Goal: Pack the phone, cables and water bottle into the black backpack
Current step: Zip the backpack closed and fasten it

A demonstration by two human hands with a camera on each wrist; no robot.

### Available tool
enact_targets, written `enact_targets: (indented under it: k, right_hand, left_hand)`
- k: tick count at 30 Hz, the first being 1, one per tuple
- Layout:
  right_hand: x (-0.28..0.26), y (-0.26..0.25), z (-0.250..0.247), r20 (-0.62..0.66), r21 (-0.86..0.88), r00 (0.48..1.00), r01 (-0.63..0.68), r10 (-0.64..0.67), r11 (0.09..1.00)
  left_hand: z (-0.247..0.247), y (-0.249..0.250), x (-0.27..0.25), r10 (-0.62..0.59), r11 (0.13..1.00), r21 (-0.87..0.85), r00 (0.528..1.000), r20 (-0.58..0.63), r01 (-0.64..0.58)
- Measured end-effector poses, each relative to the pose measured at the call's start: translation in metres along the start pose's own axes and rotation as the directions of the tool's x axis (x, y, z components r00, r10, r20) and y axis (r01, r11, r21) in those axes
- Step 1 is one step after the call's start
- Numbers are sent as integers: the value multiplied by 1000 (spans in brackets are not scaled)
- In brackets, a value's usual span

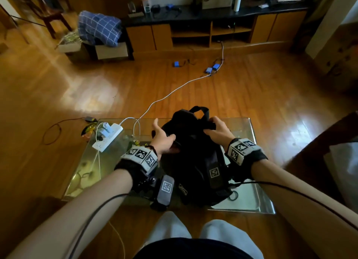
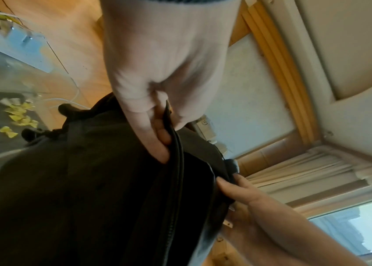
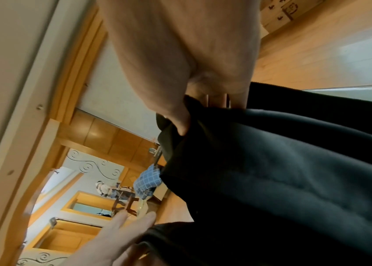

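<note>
Left hand [image 1: 161, 137]: extended forward, fabric pinched between thumb and fingers.
Right hand [image 1: 218, 129]: extended forward, fingers curled, fabric gripped.
Forearms: bare, tracker bands worn at both wrists.

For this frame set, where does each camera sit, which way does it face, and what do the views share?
Head: on the head, facing forward and down at the black backpack on the glass table; shows both forearms, left hand, right hand, knees.
Left wrist: looks along the left hand, gripping the backpack's edge.
Right wrist: looks along the right hand, gripping black fabric.
Shared: both wrist views show the backpack and the opposite hand.
</note>
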State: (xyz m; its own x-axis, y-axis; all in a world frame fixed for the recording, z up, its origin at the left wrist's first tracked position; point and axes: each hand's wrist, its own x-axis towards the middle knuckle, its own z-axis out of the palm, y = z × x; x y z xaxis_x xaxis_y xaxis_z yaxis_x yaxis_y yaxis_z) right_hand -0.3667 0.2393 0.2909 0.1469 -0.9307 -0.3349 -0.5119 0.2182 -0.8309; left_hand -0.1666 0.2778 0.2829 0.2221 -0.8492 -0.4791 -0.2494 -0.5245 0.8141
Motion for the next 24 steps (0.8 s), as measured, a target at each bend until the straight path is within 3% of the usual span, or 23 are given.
enact_targets:
  k: [5,8,10,11,13,16,18,20,22,24]
  right_hand:
    - [1,38,10,14,-21,998,-57,58,998]
    - [4,48,6,8,11,999,-52,52,999]
    - [8,53,0,41,41,998,-53,51,998]
    - [8,54,-3,67,56,996,-60,56,997]
    - [8,58,-9,115,105,990,-89,77,990]
    - [5,68,-14,140,189,987,-107,81,976]
    - [3,76,-18,138,212,988,-100,71,972]
    - [4,85,-22,101,217,991,-107,87,970]
    - [4,93,-25,61,252,989,-144,132,957]
    - [5,100,-26,36,315,985,-173,171,933]
  left_hand:
    - [17,-39,12,-19,981,192,975,220,-25]
    - [18,-34,13,-55,975,222,951,303,-14]
    - [18,-27,18,-69,932,354,921,383,-78]
    - [19,-25,22,-66,876,462,914,399,-139]
    - [24,-21,29,-6,710,667,944,329,-228]
    - [43,-7,40,182,414,867,959,218,-276]
    - [56,4,45,321,139,933,907,274,-331]
    - [69,11,48,398,-71,908,823,405,-412]
    - [80,14,51,426,-198,853,741,519,-483]
    - [89,13,55,426,-252,803,683,593,-540]
